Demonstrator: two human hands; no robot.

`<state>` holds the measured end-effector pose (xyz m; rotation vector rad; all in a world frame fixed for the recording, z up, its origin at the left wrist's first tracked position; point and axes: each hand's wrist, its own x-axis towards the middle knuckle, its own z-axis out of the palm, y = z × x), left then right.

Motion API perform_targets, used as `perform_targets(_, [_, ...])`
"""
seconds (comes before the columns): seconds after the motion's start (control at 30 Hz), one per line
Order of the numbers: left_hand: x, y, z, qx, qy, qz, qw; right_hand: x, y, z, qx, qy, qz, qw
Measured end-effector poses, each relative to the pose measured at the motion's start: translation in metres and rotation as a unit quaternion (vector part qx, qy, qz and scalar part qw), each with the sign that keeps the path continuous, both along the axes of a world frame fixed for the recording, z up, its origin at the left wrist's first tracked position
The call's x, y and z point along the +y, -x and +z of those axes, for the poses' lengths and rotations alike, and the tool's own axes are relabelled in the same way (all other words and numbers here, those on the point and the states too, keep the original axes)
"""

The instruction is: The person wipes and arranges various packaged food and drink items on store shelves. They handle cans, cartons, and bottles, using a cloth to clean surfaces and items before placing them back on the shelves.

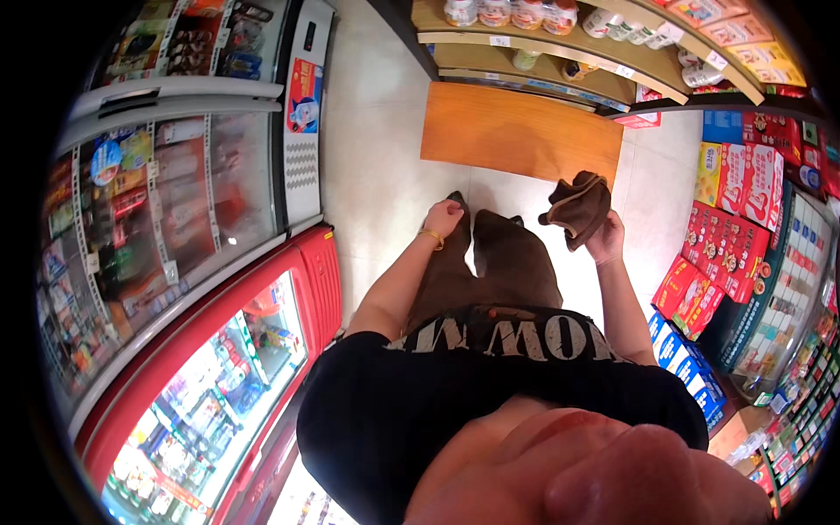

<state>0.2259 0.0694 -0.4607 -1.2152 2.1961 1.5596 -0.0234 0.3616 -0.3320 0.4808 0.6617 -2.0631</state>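
Note:
My right hand [608, 240], out to the right of my legs, grips a crumpled brown cloth [580, 205] with a lighter tan edge. The cloth hangs folded above the pale floor, near the front edge of an orange-brown wooden board or bench top [522, 129]. My left hand [445, 218] hangs over my left leg with its fingers curled in; whether something small is between them cannot be told. A gold-coloured bracelet [433, 237] is round the left wrist. Dark brown trousers and dark shoes show below my hands.
Left stand a glass-door drinks refrigerator [300, 164] and a red-framed lit cooler [318, 282]. Ahead, beyond the wooden top, is a shelf unit [590, 62] with jars and bottles. At right are stacked red drink cartons [725, 249], blue cartons [682, 361] and a glass display case [787, 282].

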Motion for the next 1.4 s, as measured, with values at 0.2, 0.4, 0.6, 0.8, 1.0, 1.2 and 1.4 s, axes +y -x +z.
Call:
perform_targets(0.2, [0.017, 0.057, -0.143, -0.024, -0.195, 0.160, 0.967, -0.005, 0.021, -0.066, 0.030, 0.017, -0.031, 0.999])
perform_targets(0.4, [0.020, 0.122, -0.183, 0.148, -0.450, 0.421, 0.774, 0.000, 0.051, -0.151, 0.101, 0.152, -0.092, 0.979])
perform_targets(0.6, [0.026, 0.105, -0.214, 0.363, -0.539, 0.384, 0.656, 0.040, 0.101, -0.184, 0.315, 0.041, -0.133, 0.939])
perform_targets(0.8, [0.027, 0.112, -0.255, 0.490, -0.579, 0.218, 0.614, 0.017, 0.184, -0.285, 0.723, -0.659, 0.077, 0.194])
perform_targets(1.0, [0.027, 0.116, -0.246, 0.522, -0.567, 0.144, 0.621, -0.186, 0.154, -0.312, 0.873, -0.481, 0.022, 0.079])
perform_targets(1.2, [0.022, 0.116, -0.257, 0.457, -0.557, 0.183, 0.670, -0.363, -0.022, -0.265, 0.895, -0.265, 0.200, 0.298])
perform_targets(1.4, [0.014, 0.109, -0.294, 0.526, -0.597, 0.134, 0.591, -0.309, -0.028, -0.271, 0.905, -0.125, 0.198, 0.356])
